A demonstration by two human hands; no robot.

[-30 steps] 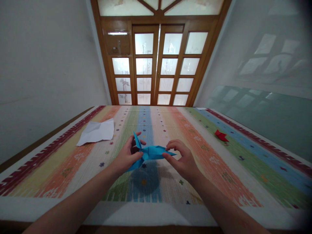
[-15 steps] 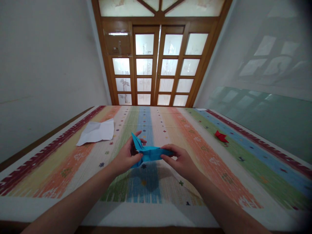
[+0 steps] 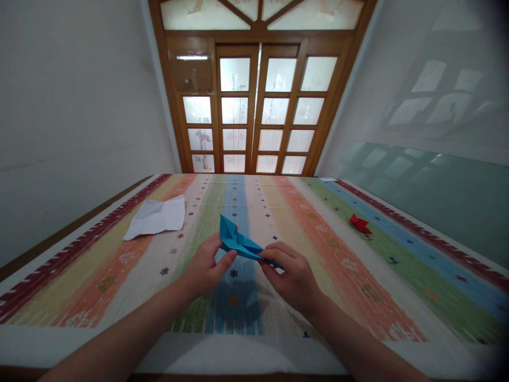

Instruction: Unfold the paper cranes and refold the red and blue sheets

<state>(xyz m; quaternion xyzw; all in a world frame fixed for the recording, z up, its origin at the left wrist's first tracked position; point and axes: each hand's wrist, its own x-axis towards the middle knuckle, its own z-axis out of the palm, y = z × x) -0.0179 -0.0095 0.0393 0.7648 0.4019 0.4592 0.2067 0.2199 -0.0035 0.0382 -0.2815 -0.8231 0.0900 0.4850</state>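
A blue origami piece (image 3: 242,245) is held up between two bare hands, above the middle of a striped tablecloth (image 3: 338,297), and a soft shadow is cast on the blue stripe below. Its left end is raised into a pointed flap, while the body is stretched toward the right and narrowed to a slim tip.

By the left hand (image 3: 210,266) the left end is gripped: the thumb is laid along the near lower edge, the fingers are set behind, and a gap is left between thumb and forefinger farther back from the paper. How firmly it is pressed is not shown. By the right hand (image 3: 295,273) the narrow right end is pinched closely between thumb and fingers — the tip is partly covered, with a bit of blue seen beneath the fingers.

On the left side of the cloth, well apart from the hands, a creased white sheet of paper (image 3: 156,217) is laid flat, with its edges slightly lifted. On the right side a small red folded paper piece (image 3: 360,224) is rested on the green stripe. Beyond the table, wooden doors (image 3: 253,79) are fitted with frosted panes.
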